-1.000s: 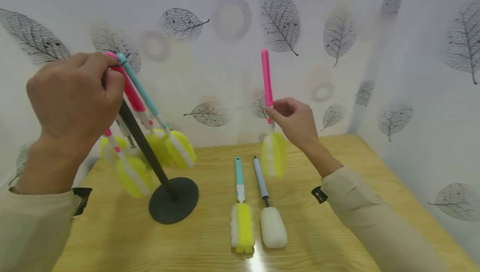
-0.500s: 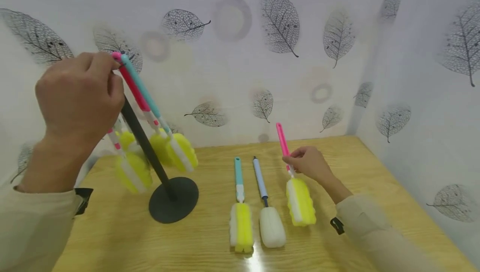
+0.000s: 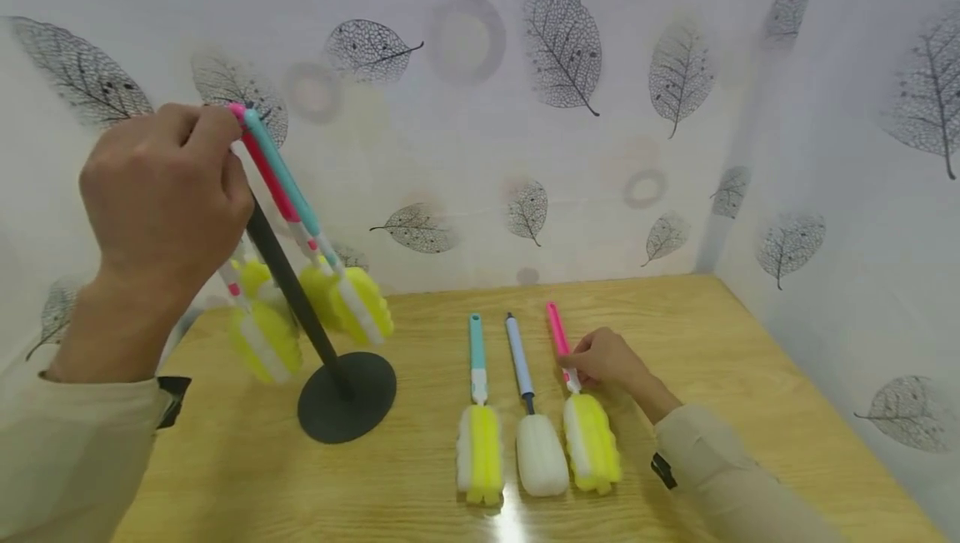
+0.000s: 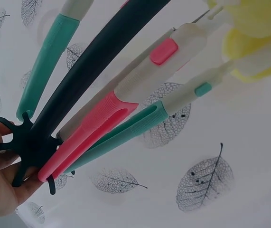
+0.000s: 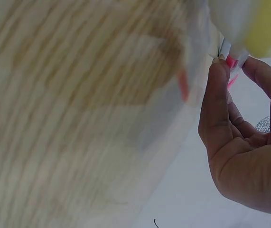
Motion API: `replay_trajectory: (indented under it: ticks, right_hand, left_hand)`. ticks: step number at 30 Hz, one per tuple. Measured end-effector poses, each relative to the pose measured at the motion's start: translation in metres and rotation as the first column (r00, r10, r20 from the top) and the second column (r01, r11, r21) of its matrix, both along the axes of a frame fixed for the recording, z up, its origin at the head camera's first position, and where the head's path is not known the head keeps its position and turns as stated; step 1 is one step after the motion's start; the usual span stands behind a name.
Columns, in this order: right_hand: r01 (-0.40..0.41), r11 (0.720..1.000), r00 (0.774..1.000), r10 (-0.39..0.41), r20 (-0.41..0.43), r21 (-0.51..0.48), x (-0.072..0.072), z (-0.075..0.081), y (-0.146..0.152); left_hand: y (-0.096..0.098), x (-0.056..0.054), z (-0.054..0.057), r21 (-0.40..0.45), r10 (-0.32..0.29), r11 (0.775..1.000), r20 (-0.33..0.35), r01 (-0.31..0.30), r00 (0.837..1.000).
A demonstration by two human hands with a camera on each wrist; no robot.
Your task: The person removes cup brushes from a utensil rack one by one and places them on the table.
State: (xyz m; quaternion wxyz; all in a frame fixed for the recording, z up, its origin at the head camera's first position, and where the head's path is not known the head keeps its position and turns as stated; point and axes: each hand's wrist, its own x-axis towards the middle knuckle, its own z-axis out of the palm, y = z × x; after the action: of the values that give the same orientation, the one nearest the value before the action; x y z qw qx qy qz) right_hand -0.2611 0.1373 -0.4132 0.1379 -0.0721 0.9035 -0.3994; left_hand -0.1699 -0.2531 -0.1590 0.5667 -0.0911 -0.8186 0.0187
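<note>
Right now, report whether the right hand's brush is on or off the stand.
Off: the right hand pinches the brush beside the white brush, well apart from the stand.

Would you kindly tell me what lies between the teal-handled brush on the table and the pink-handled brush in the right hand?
In the head view, one pale-blue-handled brush with a white head lies between them.
</note>
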Motion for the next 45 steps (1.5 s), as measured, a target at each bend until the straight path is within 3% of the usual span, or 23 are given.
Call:
replay_trajectory:
  ticks: [8, 18, 22, 29, 37, 45]
  right_hand:
    - [0.039, 0.999, 0.998, -0.040, 0.039, 0.028, 0.003, -0.005, -0.005]
    - [-0.047, 0.997, 0.997, 0.043, 0.059, 0.060, 0.005, 0.002, 0.007]
    - [-0.035, 0.999, 0.999, 0.034, 0.025, 0.009, 0.001, 0.012, 0.011]
    - [-0.022, 0.986, 0.993, 0.002, -0.121, -0.167, -0.008, 0.030, 0.001]
    - [-0.139, 0.939, 0.973, 0.070, -0.220, -0.315, -0.006, 0.056, -0.033]
    - [-0.354, 0.876, 0.918, 0.259, -0.302, -0.327, 0.005, 0.091, -0.078]
  left_hand:
    - [0.003, 0.001, 0.003, 0.052, -0.051, 0.997, 0.019, 0.050, 0.999]
    - [0.008, 0.000, -0.001, 0.125, -0.081, 0.989, -0.024, 0.084, 0.996]
    - [0.009, -0.001, -0.001, 0.137, -0.038, 0.990, -0.038, 0.042, 0.999]
    - [0.008, -0.002, 0.000, 0.118, 0.004, 0.993, -0.090, 0.007, 0.996]
    - [0.003, 0.002, 0.002, 0.054, 0.057, 0.997, -0.067, -0.053, 0.996]
    - [0.005, 0.002, 0.007, 0.039, -0.018, 0.999, -0.015, 0.019, 1.000]
